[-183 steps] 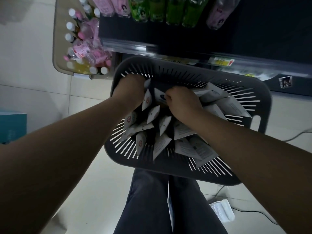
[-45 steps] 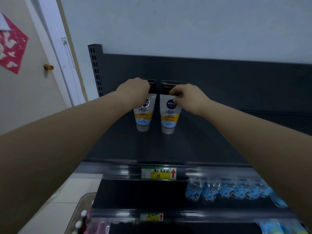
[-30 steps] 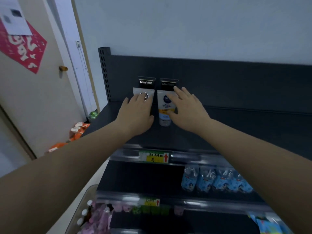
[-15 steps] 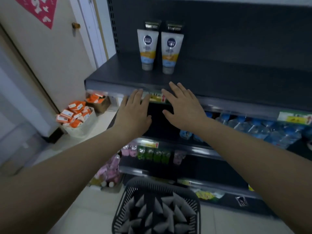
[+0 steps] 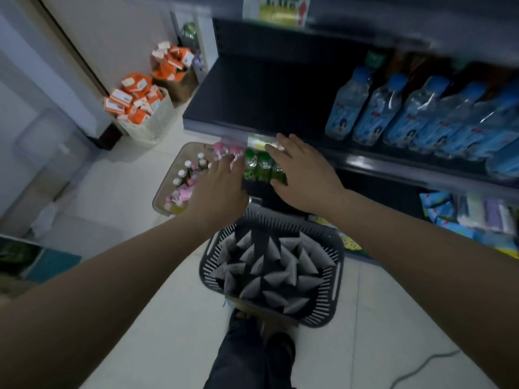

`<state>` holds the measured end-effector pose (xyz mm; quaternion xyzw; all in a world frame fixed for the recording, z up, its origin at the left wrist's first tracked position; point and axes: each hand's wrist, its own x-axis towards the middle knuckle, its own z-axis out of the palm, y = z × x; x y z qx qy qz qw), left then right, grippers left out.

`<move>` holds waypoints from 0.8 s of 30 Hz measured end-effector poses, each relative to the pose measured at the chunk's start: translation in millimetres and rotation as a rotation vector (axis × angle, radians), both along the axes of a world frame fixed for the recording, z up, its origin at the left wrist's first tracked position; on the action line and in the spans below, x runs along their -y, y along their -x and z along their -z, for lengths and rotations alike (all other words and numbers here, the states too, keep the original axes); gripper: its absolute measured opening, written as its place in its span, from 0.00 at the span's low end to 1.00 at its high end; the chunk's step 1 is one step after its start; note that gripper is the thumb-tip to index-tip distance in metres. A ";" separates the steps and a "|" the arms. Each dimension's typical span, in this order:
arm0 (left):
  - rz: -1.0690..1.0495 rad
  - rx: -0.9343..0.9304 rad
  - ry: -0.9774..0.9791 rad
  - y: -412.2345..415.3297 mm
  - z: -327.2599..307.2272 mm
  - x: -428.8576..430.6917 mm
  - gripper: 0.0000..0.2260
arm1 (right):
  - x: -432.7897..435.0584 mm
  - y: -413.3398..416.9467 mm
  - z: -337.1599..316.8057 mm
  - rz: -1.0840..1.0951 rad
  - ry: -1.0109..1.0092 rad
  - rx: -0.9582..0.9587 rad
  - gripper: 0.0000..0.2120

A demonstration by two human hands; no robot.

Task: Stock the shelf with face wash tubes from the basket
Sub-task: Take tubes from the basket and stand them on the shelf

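Dark shelf (image 5: 252, 102) fills the top and right, frame blurry. Middle board bare on the left, row of blue-capped water bottles (image 5: 376, 110) on its right part. Dark grey basket (image 5: 332, 293) with slotted walls sits on the pale floor at the foot of the shelf, just in front of the person's legs (image 5: 247, 357). Tubes (image 5: 289, 269) all in the basket, packed tight and standing on end, flat crimped ends up, so they read as pale grey wedges; print not readable in the dim light. Clear bin (image 5: 161, 192) of pink bottles on the floor left of the basket; white bin (image 5: 157, 124) of orange boxes further back by the wall. Left hand (image 5: 216, 192) and right hand (image 5: 303, 175) both palm down, fingers straight and spread, holding nothing, side by side but apart, above the basket's far rim. Green bottles (image 5: 262, 167) on a low board show between the hands. Yellow price label (image 5: 276, 9) on the top edge.
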<state>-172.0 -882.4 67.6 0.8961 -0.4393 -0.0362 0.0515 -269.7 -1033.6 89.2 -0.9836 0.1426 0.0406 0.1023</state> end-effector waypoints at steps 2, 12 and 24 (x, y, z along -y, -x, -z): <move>-0.024 -0.036 -0.020 -3.1 24.8 -7.7 0.29 | -3.8 -2.4 23.5 -0.001 -0.044 -0.043 0.32; -0.045 -0.284 -0.148 -13.2 156.8 -37.7 0.24 | -21.2 -19.8 152.6 -0.018 -0.173 -0.234 0.30; -0.041 -0.380 -0.329 -21.1 258.1 -34.0 0.22 | -53.0 -42.5 278.4 -0.130 -0.249 -0.324 0.25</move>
